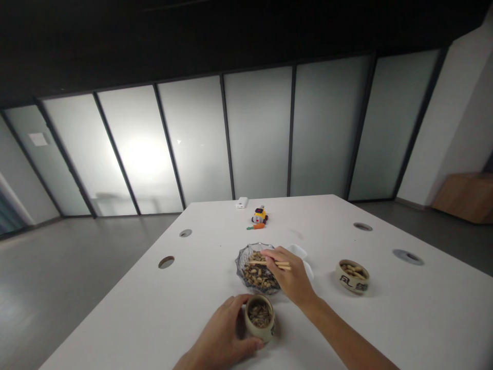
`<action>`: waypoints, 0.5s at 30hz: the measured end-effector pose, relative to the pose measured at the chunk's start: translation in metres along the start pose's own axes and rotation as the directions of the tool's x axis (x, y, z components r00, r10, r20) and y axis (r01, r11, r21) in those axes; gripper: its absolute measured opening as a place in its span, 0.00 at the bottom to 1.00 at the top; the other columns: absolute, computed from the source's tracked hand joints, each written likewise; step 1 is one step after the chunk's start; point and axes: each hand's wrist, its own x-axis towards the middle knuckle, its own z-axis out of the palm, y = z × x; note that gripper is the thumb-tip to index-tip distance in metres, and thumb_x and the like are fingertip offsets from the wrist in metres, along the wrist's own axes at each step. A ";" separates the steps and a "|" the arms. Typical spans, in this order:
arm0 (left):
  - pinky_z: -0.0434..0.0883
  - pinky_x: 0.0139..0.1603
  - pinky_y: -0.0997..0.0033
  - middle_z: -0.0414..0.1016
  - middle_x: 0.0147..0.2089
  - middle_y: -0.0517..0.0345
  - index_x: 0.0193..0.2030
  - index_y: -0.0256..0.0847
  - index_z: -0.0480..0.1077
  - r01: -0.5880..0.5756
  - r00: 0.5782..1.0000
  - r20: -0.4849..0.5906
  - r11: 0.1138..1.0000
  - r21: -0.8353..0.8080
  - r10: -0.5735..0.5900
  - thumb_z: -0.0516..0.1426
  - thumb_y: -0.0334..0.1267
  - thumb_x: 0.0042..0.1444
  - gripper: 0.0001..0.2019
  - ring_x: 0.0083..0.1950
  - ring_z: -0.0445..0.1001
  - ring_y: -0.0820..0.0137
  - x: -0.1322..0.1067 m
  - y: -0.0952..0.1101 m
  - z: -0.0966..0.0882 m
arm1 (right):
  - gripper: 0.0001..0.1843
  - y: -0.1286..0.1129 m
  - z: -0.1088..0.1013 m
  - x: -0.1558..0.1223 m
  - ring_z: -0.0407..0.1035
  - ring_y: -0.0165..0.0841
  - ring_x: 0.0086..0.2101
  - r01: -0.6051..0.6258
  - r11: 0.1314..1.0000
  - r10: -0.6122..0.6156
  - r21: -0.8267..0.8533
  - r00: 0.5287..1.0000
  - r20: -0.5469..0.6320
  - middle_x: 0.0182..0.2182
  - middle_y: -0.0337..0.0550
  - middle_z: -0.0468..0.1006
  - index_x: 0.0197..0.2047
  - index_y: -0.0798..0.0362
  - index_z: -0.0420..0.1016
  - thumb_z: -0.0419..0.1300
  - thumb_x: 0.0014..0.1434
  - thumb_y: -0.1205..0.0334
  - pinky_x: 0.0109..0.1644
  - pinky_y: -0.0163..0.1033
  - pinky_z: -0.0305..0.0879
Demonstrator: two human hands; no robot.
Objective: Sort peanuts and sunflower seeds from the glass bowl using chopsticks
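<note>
My right hand (285, 270) is closed around a pair of wooden chopsticks (259, 262), whose tips reach over a fluted glass bowl (240, 258). Inside that bowl lie mixed nuts and seeds (259, 276), partly hidden by the hand. Closer to me, my left hand (227, 329) curls its thumb and fingers round a small ceramic cup (265, 333) resting on the table. Dark, slender seeds (259, 314) fill part of this cup. Whether the chopstick tips pinch a piece is too small to tell.
A second ceramic cup with dark markings (352, 281) holds peanuts on the right. Behind my right hand sits a white dish (296, 251). Farther back are a toy carrot (257, 226), a yellow toy car (260, 215) and a white box-like device (242, 203). Round holes pierce the white table (208, 288).
</note>
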 end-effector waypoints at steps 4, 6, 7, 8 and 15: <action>0.69 0.66 0.57 0.79 0.63 0.51 0.66 0.46 0.71 0.006 1.000 0.006 1.000 -0.009 -0.006 0.72 0.40 0.49 0.36 0.61 0.74 0.52 0.000 0.000 -0.001 | 0.15 0.003 0.002 -0.002 0.81 0.40 0.37 -0.006 1.000 0.006 -0.010 1.000 -0.009 0.36 0.45 0.85 0.45 0.50 0.85 0.55 0.72 0.64 0.44 0.42 0.77; 0.69 0.65 0.57 0.79 0.62 0.51 0.66 0.46 0.71 0.002 1.000 0.006 1.000 -0.002 -0.002 0.72 0.40 0.49 0.36 0.60 0.74 0.52 0.000 0.000 -0.001 | 0.15 0.002 0.001 -0.002 0.81 0.40 0.36 -0.010 1.000 0.010 -0.009 1.000 -0.008 0.35 0.44 0.85 0.45 0.49 0.85 0.55 0.72 0.64 0.43 0.42 0.78; 0.69 0.65 0.57 0.79 0.62 0.50 0.66 0.46 0.71 -0.002 1.000 0.005 1.000 0.000 0.002 0.72 0.40 0.49 0.36 0.60 0.74 0.52 0.000 -0.001 -0.001 | 0.14 0.001 0.001 -0.002 0.81 0.40 0.36 -0.013 1.000 0.013 -0.008 1.000 -0.005 0.35 0.44 0.85 0.45 0.49 0.85 0.56 0.72 0.64 0.43 0.42 0.78; 0.69 0.65 0.57 0.79 0.62 0.50 0.66 0.46 0.71 -0.005 1.000 0.005 1.000 0.000 0.005 0.72 0.40 0.49 0.36 0.60 0.74 0.52 0.000 -0.001 -0.001 | 0.14 0.000 0.001 -0.002 0.81 0.40 0.36 -0.016 1.000 0.016 -0.006 1.000 -0.002 0.35 0.44 0.85 0.45 0.49 0.85 0.56 0.72 0.64 0.44 0.42 0.78; 0.69 0.65 0.56 0.79 0.62 0.50 0.65 0.47 0.71 0.005 1.000 0.006 1.000 -0.007 -0.005 0.72 0.41 0.50 0.35 0.60 0.74 0.51 -0.001 0.001 -0.001 | 0.16 -0.003 -0.004 0.002 0.82 0.40 0.36 -0.052 0.999 0.052 0.008 0.999 -0.004 0.35 0.46 0.86 0.44 0.49 0.87 0.56 0.71 0.61 0.44 0.43 0.78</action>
